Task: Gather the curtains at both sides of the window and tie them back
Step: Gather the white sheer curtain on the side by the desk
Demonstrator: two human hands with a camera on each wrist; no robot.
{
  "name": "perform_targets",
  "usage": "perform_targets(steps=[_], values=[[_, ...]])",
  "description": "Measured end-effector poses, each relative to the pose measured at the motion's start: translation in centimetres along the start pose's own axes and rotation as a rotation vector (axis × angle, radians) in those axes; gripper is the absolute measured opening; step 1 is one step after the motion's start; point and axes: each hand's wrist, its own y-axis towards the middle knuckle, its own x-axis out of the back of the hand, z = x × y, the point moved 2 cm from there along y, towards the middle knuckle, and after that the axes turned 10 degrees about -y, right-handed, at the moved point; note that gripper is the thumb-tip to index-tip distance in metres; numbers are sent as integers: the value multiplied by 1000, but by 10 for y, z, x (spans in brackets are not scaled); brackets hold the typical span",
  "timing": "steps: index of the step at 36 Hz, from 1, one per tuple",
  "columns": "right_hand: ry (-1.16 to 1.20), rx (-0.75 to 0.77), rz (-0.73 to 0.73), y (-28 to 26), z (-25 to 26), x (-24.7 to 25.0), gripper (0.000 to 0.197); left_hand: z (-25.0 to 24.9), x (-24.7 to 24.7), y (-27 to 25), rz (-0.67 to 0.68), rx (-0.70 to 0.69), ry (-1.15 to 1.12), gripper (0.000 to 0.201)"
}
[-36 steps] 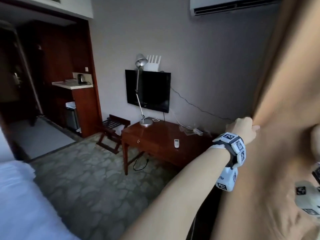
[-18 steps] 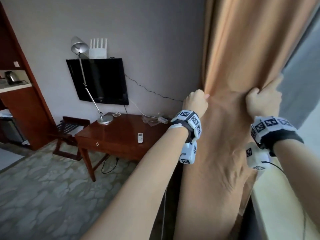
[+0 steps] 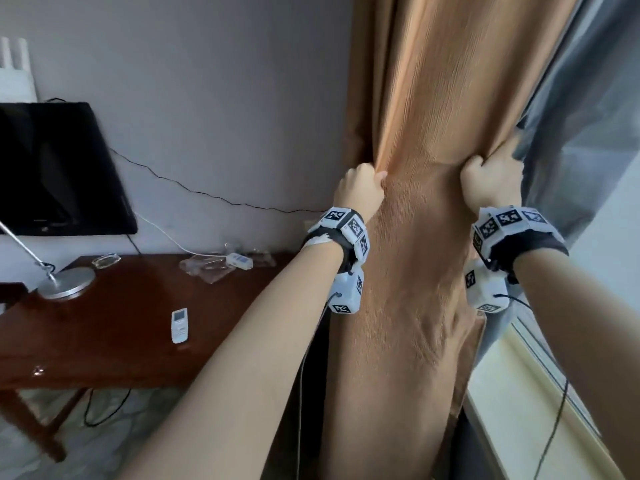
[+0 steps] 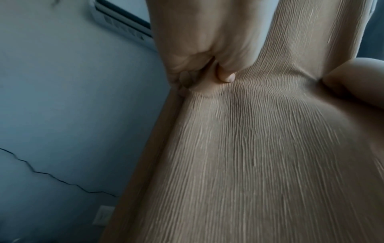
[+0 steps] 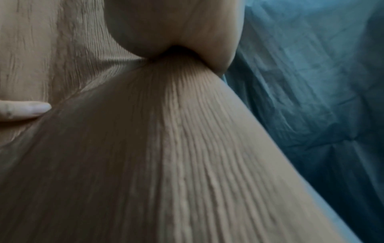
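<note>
Since half a second ago: both hands a little higher on the fabric, view swung further right. Left hand [image 3: 360,188] curled round the left edge of the curtain [image 3: 415,237], thumb pressed into the pleats. Right hand [image 3: 491,181] curled round the right edge. Curtain hanging bunched between them, beside the window. Further left, desk [image 3: 104,327] with remote [image 3: 180,325].

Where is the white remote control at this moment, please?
In the head view, the white remote control lies flat on the dark wooden desk at lower left, in front of the lamp base and left of the person's left forearm.
</note>
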Motion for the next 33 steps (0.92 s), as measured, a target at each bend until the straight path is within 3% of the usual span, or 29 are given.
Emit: perform_targets(steps=[16,33], values=[[-47,12,-17,122,-2,-115,66,74,-61,152,-68,-85,-113,34],[31,121,61,236,8,-226,69,134,-112,301,-186,-66,-96,35]])
